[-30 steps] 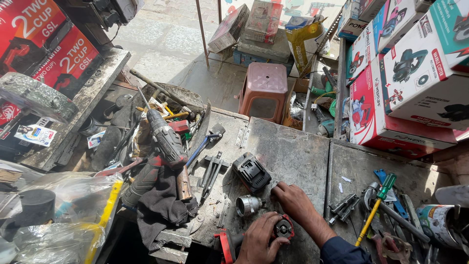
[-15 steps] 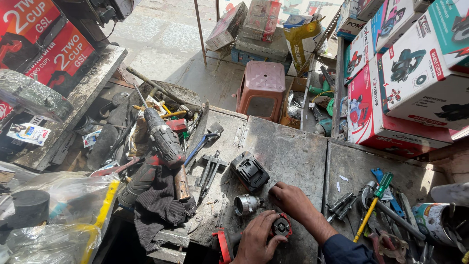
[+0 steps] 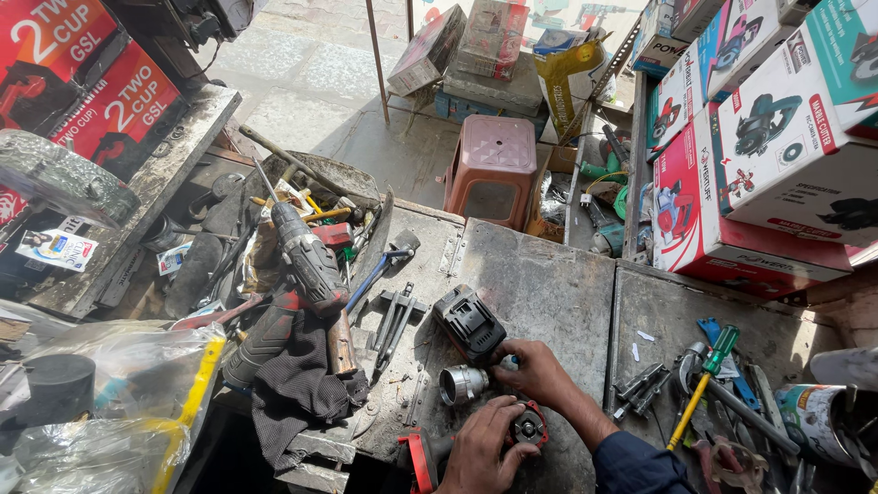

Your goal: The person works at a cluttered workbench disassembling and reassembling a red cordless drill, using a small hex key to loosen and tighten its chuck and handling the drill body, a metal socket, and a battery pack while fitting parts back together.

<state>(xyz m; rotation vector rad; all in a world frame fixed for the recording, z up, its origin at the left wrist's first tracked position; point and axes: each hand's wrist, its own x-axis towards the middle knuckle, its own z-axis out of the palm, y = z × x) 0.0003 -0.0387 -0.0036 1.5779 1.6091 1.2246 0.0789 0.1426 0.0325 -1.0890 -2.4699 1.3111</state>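
In the head view we see both hands low on the metal bench [image 3: 549,284], close together at about 6 o'clock. The left hand [image 3: 480,448] is wrapped around a red and black tool head [image 3: 529,426], fingers closed on it. The right hand [image 3: 540,370] lies just above, at 12 o'clock from the left, its fingertips touching a small silver piece [image 3: 508,362] beside a metal chuck [image 3: 460,384]; we cannot tell whether it grips it. A black housing [image 3: 469,323] sits at 11 o'clock from the right hand. A drill [image 3: 309,261] lies on a dark cloth [image 3: 297,389] at 9 o'clock. A green-handled screwdriver [image 3: 702,384] lies at 3 o'clock, a pink stool [image 3: 494,169] at 12.
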